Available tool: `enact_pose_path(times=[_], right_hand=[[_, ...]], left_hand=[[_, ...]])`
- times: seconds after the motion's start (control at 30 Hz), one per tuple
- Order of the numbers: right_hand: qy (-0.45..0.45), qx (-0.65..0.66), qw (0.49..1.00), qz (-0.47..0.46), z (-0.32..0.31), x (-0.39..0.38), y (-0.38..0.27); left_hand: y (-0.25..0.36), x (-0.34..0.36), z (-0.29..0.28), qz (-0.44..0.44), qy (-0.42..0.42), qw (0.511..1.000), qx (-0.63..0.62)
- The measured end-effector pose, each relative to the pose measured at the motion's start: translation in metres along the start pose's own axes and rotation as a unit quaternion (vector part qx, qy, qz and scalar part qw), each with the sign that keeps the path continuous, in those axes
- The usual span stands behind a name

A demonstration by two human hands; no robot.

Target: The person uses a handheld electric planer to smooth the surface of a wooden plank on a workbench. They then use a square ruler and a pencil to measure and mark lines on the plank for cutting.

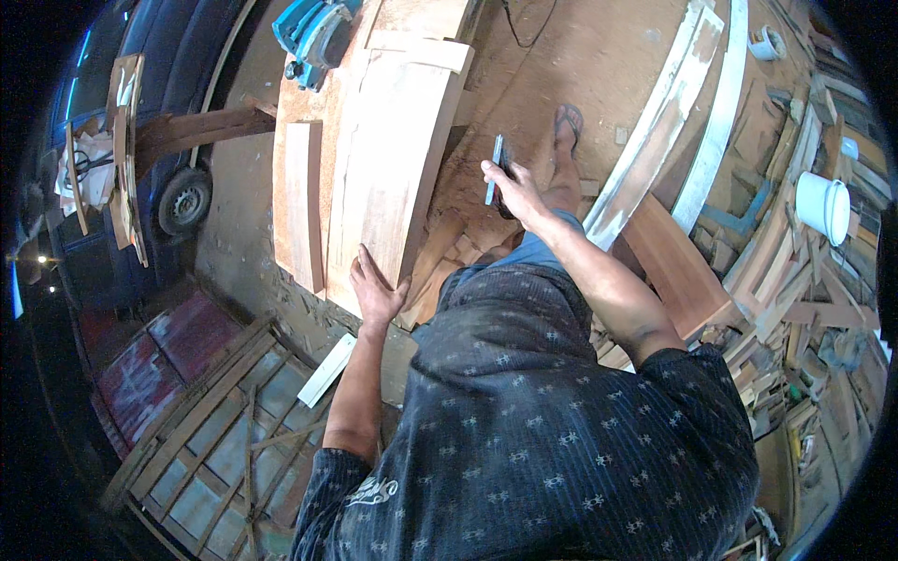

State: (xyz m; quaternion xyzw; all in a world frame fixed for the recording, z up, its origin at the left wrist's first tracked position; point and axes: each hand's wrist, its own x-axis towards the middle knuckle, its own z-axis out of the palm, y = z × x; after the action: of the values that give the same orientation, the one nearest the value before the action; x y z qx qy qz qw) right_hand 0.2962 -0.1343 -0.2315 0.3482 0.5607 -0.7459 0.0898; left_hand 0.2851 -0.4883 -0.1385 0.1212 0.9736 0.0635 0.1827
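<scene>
The left hand's fingers, spread and unclenched, rest on the near end of a wide, pale wooden plank [388, 159], the left hand [376, 294] at the center-left of the frame. The right hand [520, 198], near the frame's center, has its fingers wrapped around a dark handheld tool [505, 178] with a thin metallic edge; it may be a hand plane, though the view is too poor to be sure.

The plank lies lengthwise on a sawdust-strewn desk [290, 110] at the upper center-left, a short wooden crosspiece [421, 51] over its far end. A narrow board [304, 206] lies beside it, to the left, and a teal power tool [313, 39] sits at the desk's upper end.

A sandaled foot [567, 126] stands on the dirt floor [533, 84] at upper center. Long, white-streaked boards [647, 131] stretch across the upper right, near a reddish-brown plank [678, 266]. A white bucket [823, 208] sits among scrap lumber at the right. A dark blue vehicle's wheel [184, 201] shows at left, above a wooden lattice frame [201, 467] at lower left.
</scene>
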Motion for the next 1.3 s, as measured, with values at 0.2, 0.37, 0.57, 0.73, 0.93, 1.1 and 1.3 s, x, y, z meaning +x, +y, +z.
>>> enact_pose_path(times=[0.2,0.37,0.57,0.73,0.93,1.1,1.3], right_hand=[[-0.006,0.066,0.997,-0.040,0.013,-0.024,-0.028],[-0.148,0.102,0.983,-0.041,0.027,-0.043,-0.040],[-0.178,0.082,0.973,-0.124,0.016,-0.057,-0.065],[-0.128,0.074,0.984,-0.103,-0.013,-0.039,-0.063],[-0.035,0.126,0.984,-0.117,-0.038,-0.019,-0.059],[-0.032,0.130,0.987,-0.092,-0.050,-0.019,-0.055],[-0.049,0.124,0.987,-0.087,-0.048,-0.021,-0.046]], left_hand=[[0.057,0.007,-0.025,0.081,0.097,0.989,0.073],[0.169,0.060,-0.056,0.100,-0.031,0.962,-0.253],[0.181,0.107,-0.056,0.112,-0.091,0.961,-0.237],[0.187,0.141,-0.068,0.049,-0.032,0.937,-0.345],[0.198,0.178,-0.062,0.155,0.194,0.963,-0.106],[0.209,0.167,-0.049,0.125,0.187,0.973,-0.044],[0.206,0.161,-0.031,0.075,0.212,0.972,-0.065]])
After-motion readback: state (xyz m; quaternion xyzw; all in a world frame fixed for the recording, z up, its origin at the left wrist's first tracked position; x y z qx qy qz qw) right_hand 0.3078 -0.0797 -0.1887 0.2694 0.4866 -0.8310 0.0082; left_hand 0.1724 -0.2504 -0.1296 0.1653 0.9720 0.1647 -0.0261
